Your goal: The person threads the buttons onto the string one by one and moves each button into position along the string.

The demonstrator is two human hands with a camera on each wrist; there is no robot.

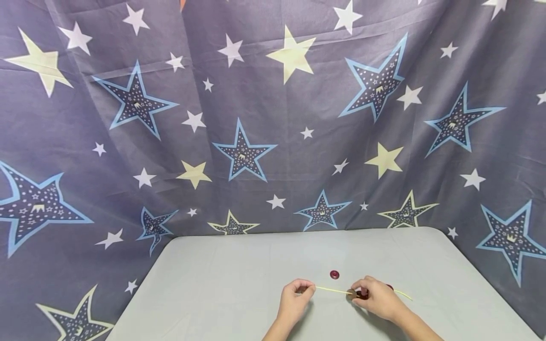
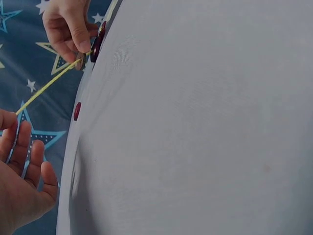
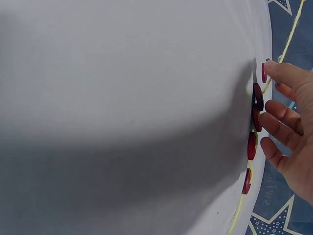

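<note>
So both hands are working a thin yellow cord [image 1: 332, 290] stretched just above the grey table [image 1: 239, 265], toward its near edge. The left hand [image 1: 294, 299] pinches the cord's free end between fingertips, and the right hand [image 1: 377, 299] is closed on a dull round button [image 1: 351, 293] sitting right on the cord. Just behind the right hand there's a little row of dark red buttons [image 3: 255, 120] along the cord, which looks threaded through them, though the wrist view is too edge-on to swear every one is. One loose red button [image 1: 334, 274] lies flat on the table a bit beyond the cord, apart from both hands.

Handling-wise: the cord is light and floppy, so it only stays straight while both ends are held taut. The buttons are small, hard, smooth discs, easy to fumble, so best gripped by the rim with the fingertips. The cord is best held close to its tip so it doesn't droop.

Room-wise, plenty of open tabletop beyond the cord and off to the left of it; the star curtain [image 1: 256, 118] hangs well back behind the table
</note>
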